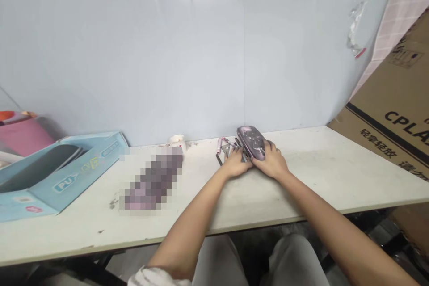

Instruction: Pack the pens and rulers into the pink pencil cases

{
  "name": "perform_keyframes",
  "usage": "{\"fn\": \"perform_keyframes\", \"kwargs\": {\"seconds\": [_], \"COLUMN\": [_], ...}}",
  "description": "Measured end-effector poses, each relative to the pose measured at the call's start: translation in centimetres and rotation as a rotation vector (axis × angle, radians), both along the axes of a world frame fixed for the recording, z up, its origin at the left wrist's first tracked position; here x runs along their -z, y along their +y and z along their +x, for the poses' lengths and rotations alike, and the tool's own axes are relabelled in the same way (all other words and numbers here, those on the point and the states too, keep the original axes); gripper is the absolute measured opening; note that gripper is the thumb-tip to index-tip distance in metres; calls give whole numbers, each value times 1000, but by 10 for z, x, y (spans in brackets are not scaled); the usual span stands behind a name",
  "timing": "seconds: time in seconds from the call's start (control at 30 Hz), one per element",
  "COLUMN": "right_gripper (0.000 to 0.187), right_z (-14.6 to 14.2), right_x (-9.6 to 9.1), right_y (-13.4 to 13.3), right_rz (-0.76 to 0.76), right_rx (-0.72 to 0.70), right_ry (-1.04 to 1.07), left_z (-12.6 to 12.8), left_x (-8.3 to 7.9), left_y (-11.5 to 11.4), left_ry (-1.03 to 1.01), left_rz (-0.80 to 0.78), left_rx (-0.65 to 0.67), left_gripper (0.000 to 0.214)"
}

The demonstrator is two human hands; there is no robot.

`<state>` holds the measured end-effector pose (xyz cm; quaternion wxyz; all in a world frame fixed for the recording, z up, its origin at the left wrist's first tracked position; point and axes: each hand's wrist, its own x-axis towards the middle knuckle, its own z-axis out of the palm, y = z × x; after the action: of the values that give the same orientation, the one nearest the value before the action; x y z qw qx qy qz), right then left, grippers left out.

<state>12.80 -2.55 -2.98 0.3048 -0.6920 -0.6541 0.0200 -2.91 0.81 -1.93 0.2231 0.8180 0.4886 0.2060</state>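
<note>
Pencil case (248, 139), dark purple-grey and shiny, long with rounded corners and a pale pattern on top, sits towards the back of a white table (318, 165), right of centre. The person's right hand (272, 161) is curved around its near end, holding it. The left hand (236, 163) lies just beside it, palm down with fingers apart over a small heap of pens; whether it grips any cannot be told. A pink pen (219, 146) and a dark pen (219, 160) poke out past the fingers. The tabletop is smooth but scuffed, with dark specks, and meets a glossy pale grey wall (187, 62) where a clear, crinkled plastic strip (355, 27) hangs at the upper right. On the left, a light blue card box (83, 176) holds a dark, smooth, curved thing (43, 165), with a pink tub (25, 134) behind. Pixelation blurs a purple shape (154, 181) near a small white object (176, 140). On the right rises a brown cardboard carton (392, 85) with black print, beside pink gridded wall covering (395, 18)
</note>
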Motion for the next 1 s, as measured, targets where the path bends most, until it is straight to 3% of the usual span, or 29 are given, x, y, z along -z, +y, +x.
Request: {"fn": "perform_keyframes", "kwargs": {"seconds": [0.13, 0.23, 0.3, 0.4, 0.57, 0.8, 1.0], "right_gripper": [81, 74, 62, 47, 48, 35, 22], "right_z": [-2, 2, 8, 16, 11, 1, 7], "right_x": [-2, -9, -19, -38, -68, -77, -88], "right_y": [-23, -34, -36, -40, -58, -86, -118], "right_rz": [352, 422, 409, 466, 654, 529, 448], "right_rx": [-157, -278, -287, -216, -152, -155, -119], "right_ry": [-98, -204, -231, -161, -31, 138, -10], "left_z": [13, 19, 17, 9, 1, -6, -16], "left_x": [-20, -41, -55, -72, -84, -86, -89], "left_y": [-5, -10, -16, -29, -55, -92, -127], "left_ry": [-795, -1051, -967, -625, -163, 83, 162], "left_rz": [-199, -40, 172, 402, 636, 762, 817], "left_rx": [47, -65, -152, -196, -182, -178, -198], "left_gripper": [60, 56, 54, 51, 50, 50, 50]}}
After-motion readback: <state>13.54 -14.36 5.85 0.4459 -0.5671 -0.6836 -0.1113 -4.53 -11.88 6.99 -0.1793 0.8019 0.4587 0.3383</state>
